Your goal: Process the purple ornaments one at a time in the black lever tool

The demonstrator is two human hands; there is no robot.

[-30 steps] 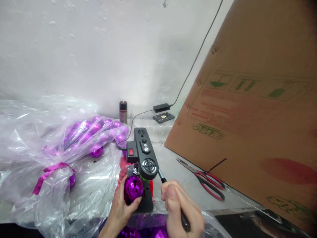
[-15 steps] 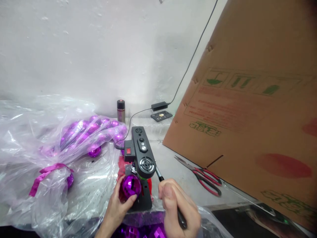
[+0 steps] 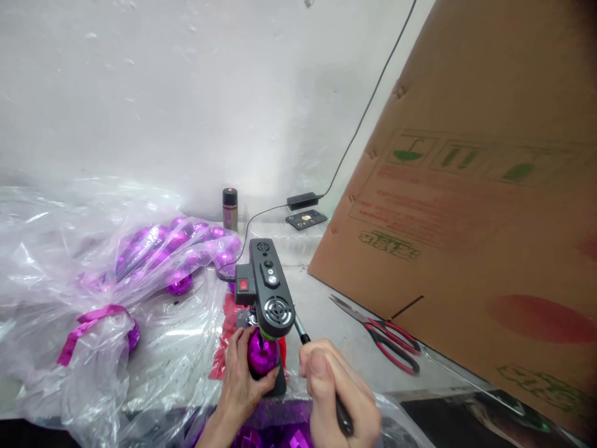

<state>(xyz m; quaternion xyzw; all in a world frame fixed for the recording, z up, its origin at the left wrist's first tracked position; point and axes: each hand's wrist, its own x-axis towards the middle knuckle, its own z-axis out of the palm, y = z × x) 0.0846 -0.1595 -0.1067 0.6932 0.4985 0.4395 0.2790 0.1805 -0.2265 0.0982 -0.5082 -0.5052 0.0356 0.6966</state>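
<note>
My left hand [image 3: 243,370] holds a shiny purple ball ornament [image 3: 262,354] between thumb and fingers. The ball's top is under the round front end of a black bench drill press [image 3: 271,286], partly hidden by it. A red switch [image 3: 243,284] shows on the machine's left side. My right hand [image 3: 339,395] is wrapped round the black grip of a lever [image 3: 302,330] that slants out from the machine's right side. Red cloth or plastic [image 3: 227,348] lies under the machine. More purple balls [image 3: 296,435] show below my hands at the bottom edge.
A clear plastic bag [image 3: 93,249] of purple balls, tied with a pink ribbon, spreads on the left. Red-handled scissors [image 3: 392,342] and a thin metal rod lie right. A large cardboard box [image 3: 457,205] leans there. Behind stand a dark bottle [image 3: 230,208], phone [image 3: 306,219] and power adapter [image 3: 302,200].
My left hand has moved the purple ball right, in under the front end of the machine. My right hand keeps its grip on the lever, almost unmoved.
</note>
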